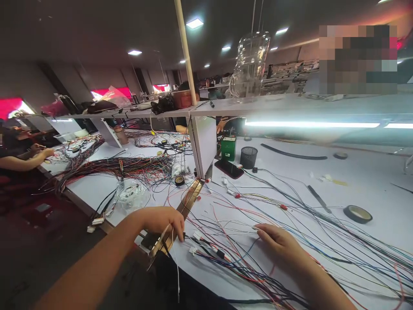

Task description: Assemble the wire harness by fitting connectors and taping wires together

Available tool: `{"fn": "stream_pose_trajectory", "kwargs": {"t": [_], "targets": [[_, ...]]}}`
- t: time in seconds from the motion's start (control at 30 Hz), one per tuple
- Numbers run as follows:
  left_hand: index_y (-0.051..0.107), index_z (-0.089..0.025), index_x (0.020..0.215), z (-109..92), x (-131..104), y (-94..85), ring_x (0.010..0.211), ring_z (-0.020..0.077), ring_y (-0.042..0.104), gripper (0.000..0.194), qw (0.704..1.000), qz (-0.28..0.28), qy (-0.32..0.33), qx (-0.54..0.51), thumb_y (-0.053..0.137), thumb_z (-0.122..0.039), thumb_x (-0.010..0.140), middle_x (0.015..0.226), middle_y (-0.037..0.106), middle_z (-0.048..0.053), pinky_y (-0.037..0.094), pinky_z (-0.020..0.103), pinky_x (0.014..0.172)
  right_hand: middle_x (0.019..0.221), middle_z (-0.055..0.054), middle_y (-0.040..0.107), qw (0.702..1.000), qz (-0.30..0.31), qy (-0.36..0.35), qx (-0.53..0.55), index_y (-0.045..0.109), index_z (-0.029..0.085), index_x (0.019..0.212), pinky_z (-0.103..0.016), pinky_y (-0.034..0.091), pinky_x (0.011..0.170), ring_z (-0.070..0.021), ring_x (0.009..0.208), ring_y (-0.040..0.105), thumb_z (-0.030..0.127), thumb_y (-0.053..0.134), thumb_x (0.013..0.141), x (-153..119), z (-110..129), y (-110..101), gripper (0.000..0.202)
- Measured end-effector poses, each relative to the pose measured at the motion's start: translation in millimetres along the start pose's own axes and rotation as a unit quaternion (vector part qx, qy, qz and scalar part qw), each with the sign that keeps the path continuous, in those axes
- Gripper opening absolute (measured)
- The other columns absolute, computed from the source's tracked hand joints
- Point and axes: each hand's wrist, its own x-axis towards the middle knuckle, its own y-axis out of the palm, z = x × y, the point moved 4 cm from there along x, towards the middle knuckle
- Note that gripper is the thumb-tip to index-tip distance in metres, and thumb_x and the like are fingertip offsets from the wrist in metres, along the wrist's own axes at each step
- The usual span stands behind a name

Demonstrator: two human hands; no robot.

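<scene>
My left hand point(164, 221) is closed with its fingers pointing down, over the brass-coloured strip at the table's edge. A white wire point(177, 267) comes out from between its fingers and hangs down past the edge. To the right, my right hand point(280, 241) pinches the ends of thin white wires point(238, 223) just above the table. Between the hands lie white connectors point(192, 250) and a black connector point(220, 254) on a bundle of black, red and blue wires point(245, 271). The left fingertips are partly hidden.
A roll of black tape point(357, 214), a phone point(229, 168), a black mesh cup point(248, 158) and a green box point(228, 149) stand or lie farther back. A large wire bundle point(129, 168) covers the left table. At far left are a co-worker's hands point(43, 151). An upright panel point(204, 146) divides the tables.
</scene>
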Motion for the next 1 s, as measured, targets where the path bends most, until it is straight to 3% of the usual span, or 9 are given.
{"fn": "stream_pose_trajectory", "kwargs": {"t": [0.1, 0.17, 0.23, 0.3, 0.4, 0.5, 0.7, 0.83, 1.0], "targets": [[0.068, -0.018, 0.052, -1, -7, -20.2, 0.061, 0.0217, 0.064, 0.024, 0.975, -0.088, 0.101, -0.176, 0.061, 0.000, 0.066, 0.062, 0.066, 0.006, 0.053, 0.034, 0.060, 0.103, -0.005, 0.071, 1.000, 0.005, 0.023, 0.015, 0.068, 0.024, 0.105, -0.033, 0.050, 0.084, -0.0251, 0.095, 0.064, 0.054, 0.049, 0.085, -1, -4, 0, 0.040], [0.067, -0.018, 0.060, 9, -8, -43.6, 0.049, 0.0129, 0.056, 0.024, 0.874, -0.231, 0.185, -0.385, 0.057, -0.002, 0.075, 0.054, 0.058, 0.002, 0.051, 0.027, 0.053, 0.103, -0.005, 0.070, 0.999, 0.016, 0.032, 0.028, 0.065, 0.023, 0.110, -0.033, 0.050, 0.083, -0.0240, 0.093, 0.064, 0.053, 0.052, 0.084, -1, -3, -2, 0.042], [0.067, -0.016, 0.074, 28, -3, -58.7, 0.048, 0.0079, 0.053, 0.025, 0.752, -0.352, 0.186, -0.525, 0.049, 0.000, 0.083, 0.058, 0.057, 0.000, 0.051, 0.020, 0.052, 0.101, -0.004, 0.069, 0.999, 0.031, 0.027, 0.014, 0.064, 0.023, 0.113, -0.032, 0.049, 0.081, -0.0225, 0.091, 0.063, 0.050, 0.053, 0.084, 0, 3, -6, 0.041], [0.065, -0.012, 0.083, 43, 9, -63.3, 0.055, 0.0079, 0.056, 0.024, 0.705, -0.400, 0.134, -0.570, 0.043, -0.001, 0.088, 0.067, 0.060, 0.003, 0.053, 0.020, 0.055, 0.090, -0.002, 0.068, 0.998, 0.044, 0.021, -0.038, 0.063, 0.026, 0.116, -0.030, 0.048, 0.074, -0.0205, 0.082, 0.063, 0.047, 0.052, 0.084, 1, 14, -13, 0.040], [0.063, -0.009, 0.086, 48, 24, -66.7, 0.059, 0.0109, 0.059, 0.019, 0.709, -0.403, 0.098, -0.571, 0.044, -0.006, 0.090, 0.072, 0.061, 0.007, 0.056, 0.024, 0.056, 0.078, 0.000, 0.065, 0.988, 0.048, 0.034, -0.144, 0.061, 0.029, 0.119, -0.029, 0.043, 0.064, -0.0192, 0.072, 0.060, 0.039, 0.053, 0.083, 0, 27, -27, 0.038], [0.062, -0.008, 0.085, 45, 30, -74.9, 0.060, 0.0118, 0.060, 0.019, 0.706, -0.411, 0.096, -0.569, 0.044, -0.008, 0.091, 0.071, 0.060, 0.007, 0.057, 0.025, 0.056, 0.084, -0.001, 0.067, 0.978, 0.041, 0.038, -0.200, 0.057, 0.031, 0.125, -0.029, 0.041, 0.067, -0.0199, 0.078, 0.060, 0.029, 0.053, 0.080, -3, 30, -45, 0.046], [0.060, -0.011, 0.080, 50, 44, -91.3, 0.060, 0.0107, 0.059, 0.018, 0.688, -0.441, 0.094, -0.568, 0.045, -0.010, 0.091, 0.071, 0.059, 0.005, 0.058, 0.024, 0.055, 0.088, -0.002, 0.068, 0.973, 0.050, 0.092, -0.207, 0.058, 0.030, 0.124, -0.031, 0.043, 0.071, -0.0217, 0.081, 0.061, 0.027, 0.052, 0.076, -23, 0, -80, 0.049], [0.058, -0.012, 0.093, 58, 57, -82.1, 0.068, 0.0131, 0.061, 0.012, 0.676, -0.451, 0.058, -0.580, 0.046, -0.011, 0.091, 0.083, 0.058, 0.007, 0.059, 0.026, 0.057, 0.099, -0.004, 0.066, 0.991, 0.013, 0.099, -0.091, 0.059, 0.029, 0.124, -0.033, 0.046, 0.075, -0.0217, 0.085, 0.060, 0.042, 0.055, 0.078, -38, -21, -89, 0.048], [0.036, -0.016, 0.129, 56, 53, -72.0, 0.093, 0.0201, 0.062, 0.040, 0.661, -0.463, 0.044, -0.589, 0.048, -0.018, 0.091, 0.110, 0.052, 0.015, 0.060, 0.029, 0.063, 0.081, -0.001, 0.056, 0.969, -0.078, 0.136, 0.190, 0.057, 0.018, 0.123, -0.025, 0.037, 0.049, -0.0107, 0.056, 0.048, 0.058, 0.054, 0.078, -46, -39, -79, 0.060]]}}
